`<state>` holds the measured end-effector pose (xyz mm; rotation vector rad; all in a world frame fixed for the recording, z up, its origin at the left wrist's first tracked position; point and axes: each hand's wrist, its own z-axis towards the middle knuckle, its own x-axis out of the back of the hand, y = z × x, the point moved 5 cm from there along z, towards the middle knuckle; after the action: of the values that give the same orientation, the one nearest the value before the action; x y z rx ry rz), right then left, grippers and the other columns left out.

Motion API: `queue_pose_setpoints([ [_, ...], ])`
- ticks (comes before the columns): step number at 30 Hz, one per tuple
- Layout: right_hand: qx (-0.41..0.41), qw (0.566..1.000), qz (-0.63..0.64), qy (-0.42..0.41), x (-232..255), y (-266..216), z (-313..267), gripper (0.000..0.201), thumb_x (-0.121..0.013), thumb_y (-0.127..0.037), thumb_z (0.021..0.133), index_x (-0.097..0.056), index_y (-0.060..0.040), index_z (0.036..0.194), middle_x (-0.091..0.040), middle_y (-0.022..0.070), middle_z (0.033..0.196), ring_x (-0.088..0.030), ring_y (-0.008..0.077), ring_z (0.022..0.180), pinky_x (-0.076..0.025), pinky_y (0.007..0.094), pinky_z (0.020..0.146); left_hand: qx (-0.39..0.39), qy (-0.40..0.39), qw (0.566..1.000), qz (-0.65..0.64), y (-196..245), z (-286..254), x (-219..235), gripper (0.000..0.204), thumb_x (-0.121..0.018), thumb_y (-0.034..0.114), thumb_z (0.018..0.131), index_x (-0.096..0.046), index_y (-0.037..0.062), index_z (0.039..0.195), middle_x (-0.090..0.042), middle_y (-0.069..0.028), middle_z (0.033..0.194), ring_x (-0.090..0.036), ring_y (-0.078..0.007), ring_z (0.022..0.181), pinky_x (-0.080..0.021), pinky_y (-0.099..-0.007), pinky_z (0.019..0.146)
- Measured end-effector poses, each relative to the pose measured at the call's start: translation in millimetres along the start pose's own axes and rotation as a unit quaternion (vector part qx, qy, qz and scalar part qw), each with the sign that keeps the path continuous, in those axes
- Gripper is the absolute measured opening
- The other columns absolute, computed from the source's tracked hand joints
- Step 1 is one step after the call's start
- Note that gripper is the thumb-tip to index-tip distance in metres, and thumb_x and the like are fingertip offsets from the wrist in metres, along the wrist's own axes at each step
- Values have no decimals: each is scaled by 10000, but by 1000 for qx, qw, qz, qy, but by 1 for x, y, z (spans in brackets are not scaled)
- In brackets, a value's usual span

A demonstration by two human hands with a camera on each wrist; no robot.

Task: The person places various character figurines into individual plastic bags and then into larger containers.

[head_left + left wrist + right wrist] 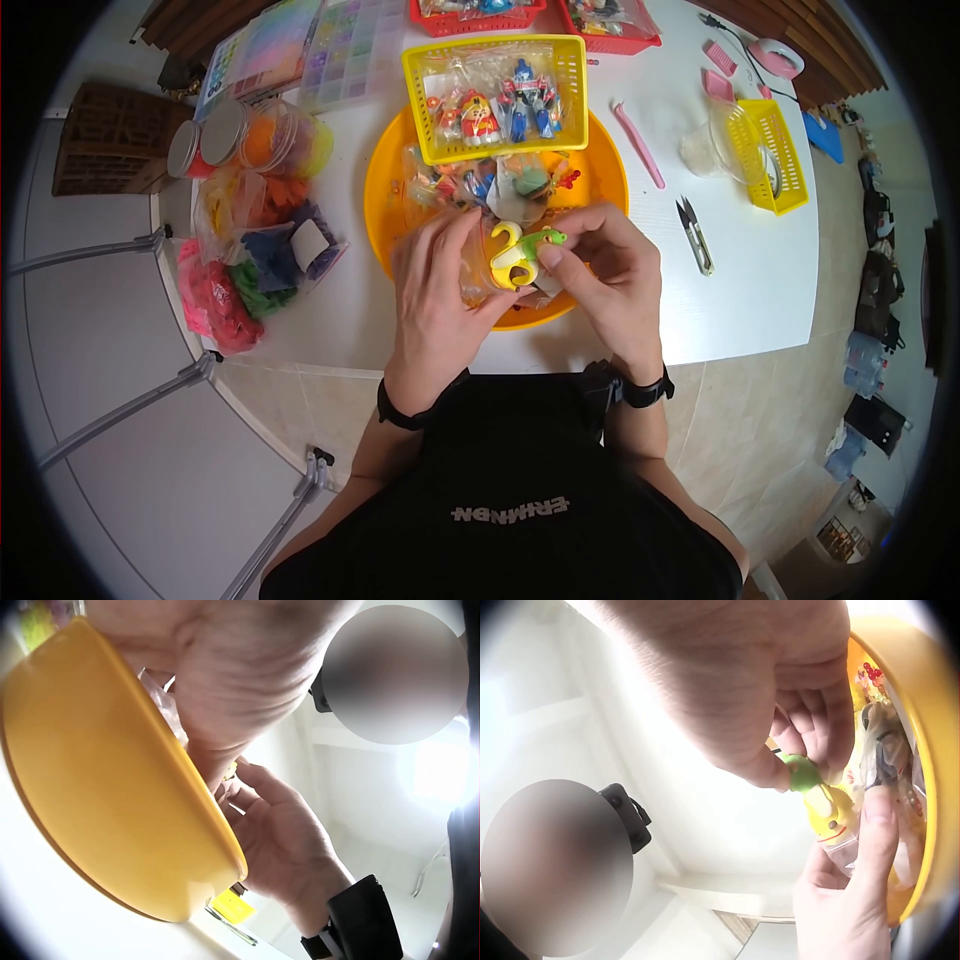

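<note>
We see the small green-and-yellow toy [528, 246] between the two hands, over the near part of a round orange bowl [377, 195]. In the head view its long axis slants: the green end points right and away from the body, and the yellow, banana-like end points back toward the left palm. The right grip [620, 272] is clamped on the green end, thumb against fingertips. The left grip [438, 280] curls round a clear plastic bag [844, 851] just beside the yellow end; we cannot tell whether it also touches the toy. Below them, bagged pieces [525, 178] fill much of the bowl, and a yellow basket [505, 155] overlaps its far side, leaving little room beyond the fingertips. The near edge of the white surface [750, 290] runs just past the bowl's near rim, with our black shirt [510, 450] close behind. To the right, we have bare surface around the snips [696, 237] and the pink tool [638, 145], and more toward the near right corner. To the left, a narrower bare strip separates the bowl from the colourful bags [270, 262].
</note>
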<state>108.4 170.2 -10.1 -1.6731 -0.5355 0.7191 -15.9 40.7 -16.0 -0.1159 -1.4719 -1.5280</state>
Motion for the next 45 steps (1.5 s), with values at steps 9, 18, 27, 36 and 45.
queue_pose_setpoints([
  [9,37,996,-79,-34,-4,-5,0,159,-755,-30,901,-666,14,1025,-692,32,846,-651,72,751,-527,219,684,-27,14,999,-12,0,-3,1,843,-951,233,685,-512,59,1383,-585,-173,1277,-565,-392,1177,-456,-494,996],
  [18,129,970,-206,-15,-13,-13,-2,150,-795,-74,871,-696,5,951,-697,68,826,-654,137,713,-521,259,677,-60,48,997,11,3,-3,0,782,-936,228,707,-539,41,1354,-598,-183,1251,-591,-389,1141,-484,-483,972],
  [27,161,963,-211,-54,-27,-14,-5,184,-737,-52,914,-639,17,1054,-730,114,964,-735,218,808,-580,298,706,-65,57,996,15,4,-4,2,751,-918,235,726,-550,28,1348,-585,-183,1266,-586,-387,1160,-505,-463,966],
  [36,122,984,-111,-73,-17,-18,-6,178,-723,-8,902,-653,26,1062,-705,135,1105,-726,227,930,-588,317,792,27,21,958,-284,1,-1,15,331,-709,15,907,-619,-24,1223,-700,-151,1185,-684,-232,1031,-525,-347,940],
  [45,230,922,-291,-109,-24,-40,-19,235,-765,-52,861,-704,-34,1087,-689,141,1126,-690,315,1000,-565,359,846,-44,53,960,-270,8,-2,23,101,-657,-42,943,-673,-26,1041,-712,-122,1043,-675,-187,971,-518,-301,906],
])
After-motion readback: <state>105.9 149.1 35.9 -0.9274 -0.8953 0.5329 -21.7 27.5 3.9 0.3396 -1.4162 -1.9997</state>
